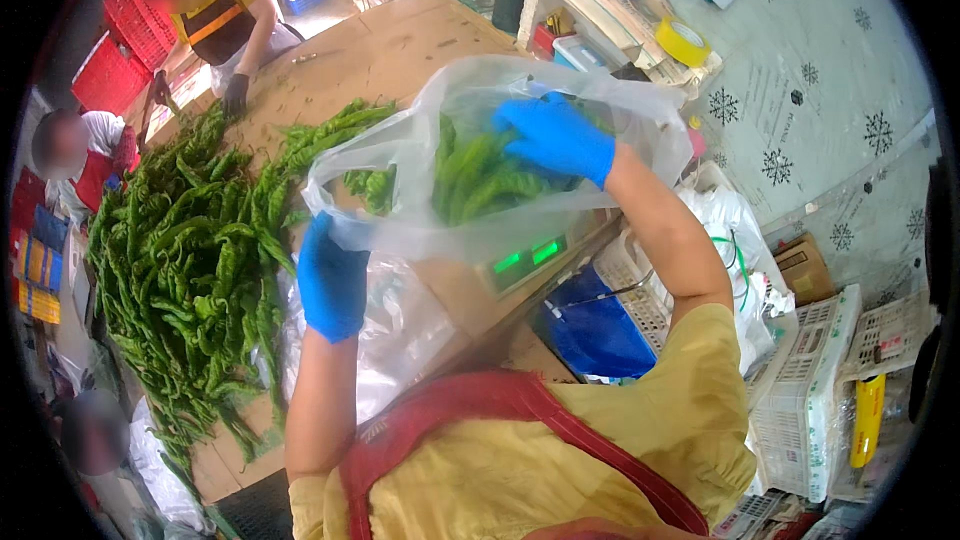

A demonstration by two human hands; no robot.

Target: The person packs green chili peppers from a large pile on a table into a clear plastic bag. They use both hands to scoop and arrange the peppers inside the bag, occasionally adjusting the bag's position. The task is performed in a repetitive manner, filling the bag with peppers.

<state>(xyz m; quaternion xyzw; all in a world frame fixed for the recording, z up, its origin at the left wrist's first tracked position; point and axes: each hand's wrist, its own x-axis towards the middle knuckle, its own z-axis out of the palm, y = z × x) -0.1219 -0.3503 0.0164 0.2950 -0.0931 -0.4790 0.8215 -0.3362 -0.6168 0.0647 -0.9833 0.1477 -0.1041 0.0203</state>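
Note:
My left hand (333,278), in a blue glove, is closed on the near-left edge of a translucent plastic bag (380,160). My right hand (560,135), also gloved, has its fingers curled on the bag's upper right part. Long green peppers (470,175) show inside the bag, which sits over a scale with a lit green display (528,258). A big pile of loose green peppers (180,280) lies to the left on the cardboard-covered table (380,45). More plastic bags (390,330) lie beside my left forearm.
Two co-workers (220,20) (85,160) are along the left side, and another person's head (95,430) is at the lower left. A shelf with yellow tape (682,40) borders the back right. White crates (800,390) and a blue bin (590,325) stand at my right.

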